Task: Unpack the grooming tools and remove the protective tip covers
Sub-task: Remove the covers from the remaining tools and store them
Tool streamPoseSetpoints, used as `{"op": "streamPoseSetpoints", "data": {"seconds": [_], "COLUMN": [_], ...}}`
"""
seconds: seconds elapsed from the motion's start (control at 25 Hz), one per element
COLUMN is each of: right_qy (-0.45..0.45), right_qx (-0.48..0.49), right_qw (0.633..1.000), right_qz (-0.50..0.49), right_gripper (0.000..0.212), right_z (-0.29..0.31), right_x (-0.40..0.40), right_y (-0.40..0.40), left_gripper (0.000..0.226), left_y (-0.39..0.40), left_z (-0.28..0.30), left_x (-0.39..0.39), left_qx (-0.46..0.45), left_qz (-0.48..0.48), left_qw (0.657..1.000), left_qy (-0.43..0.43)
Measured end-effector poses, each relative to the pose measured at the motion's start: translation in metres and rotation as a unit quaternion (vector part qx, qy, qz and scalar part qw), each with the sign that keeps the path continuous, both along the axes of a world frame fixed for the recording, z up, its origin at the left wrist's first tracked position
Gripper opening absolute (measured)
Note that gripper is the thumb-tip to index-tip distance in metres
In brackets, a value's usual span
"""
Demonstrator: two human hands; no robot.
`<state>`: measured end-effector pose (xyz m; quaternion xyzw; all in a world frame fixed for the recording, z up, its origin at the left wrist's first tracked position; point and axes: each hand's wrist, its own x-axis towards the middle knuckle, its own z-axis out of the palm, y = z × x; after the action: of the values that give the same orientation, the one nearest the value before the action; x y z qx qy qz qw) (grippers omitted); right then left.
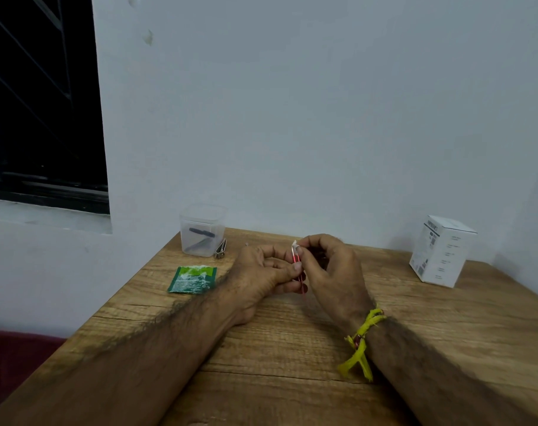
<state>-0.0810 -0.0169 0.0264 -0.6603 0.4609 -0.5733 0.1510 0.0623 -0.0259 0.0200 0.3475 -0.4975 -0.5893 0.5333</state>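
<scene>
Tweezers point(298, 265), red and thin, are held upright above the middle of the worktop point(292, 348), between both hands. The left hand point(261, 279) is curled round the lower part of the tweezers, with the thumb pressed against the shaft. The right hand point(326, 269) is closed in a pinch on the tip cover point(294, 245), a small pale piece seated at the upper end of the tweezers. Whether the cover is still fully seated on the tip cannot be told. A yellow thread point(361, 342) is tied round the right wrist, its loose ends hanging over the wood.

A green packet point(192, 279) lies flat on the worktop, left of the left hand and apart from it. Behind it, near the wall, a clear tub point(202, 230) stands upright with dark slim tools point(200, 236) seen inside. A metal clipper point(221, 249) leans just beside the tub on its right; contact cannot be confirmed. A white box point(440, 252) stands at the far right of the worktop, well apart from the hands. A dark window point(40, 103) is set in the wall at the upper left.
</scene>
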Motion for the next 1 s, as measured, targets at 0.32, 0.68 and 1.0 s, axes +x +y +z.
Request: {"op": "streamPoseSetpoints", "data": {"seconds": [0.32, 0.68, 1.0], "right_qy": [-0.028, -0.015, -0.033], "right_qx": [0.006, -0.003, 0.03], "right_qw": [0.999, 1.0, 0.998], "right_qz": [0.026, 0.027, 0.042], "right_gripper": [0.004, 0.007, 0.015], "right_z": [-0.001, -0.0016, 0.0003], "right_x": [-0.0019, -0.0011, -0.003], "right_y": [-0.0005, 0.0021, 0.001], "left_gripper": [0.016, 0.012, 0.023], "left_y": [-0.0009, -0.0038, -0.0035], "left_z": [0.0011, -0.0008, -0.0005], "left_x": [0.0, 0.0019, 0.0019], "left_qx": [0.006, 0.01, 0.012], "left_qz": [0.0, -0.001, 0.016], "left_qw": [1.0, 1.0, 0.999], "left_qy": [0.004, 0.012, 0.03]}}
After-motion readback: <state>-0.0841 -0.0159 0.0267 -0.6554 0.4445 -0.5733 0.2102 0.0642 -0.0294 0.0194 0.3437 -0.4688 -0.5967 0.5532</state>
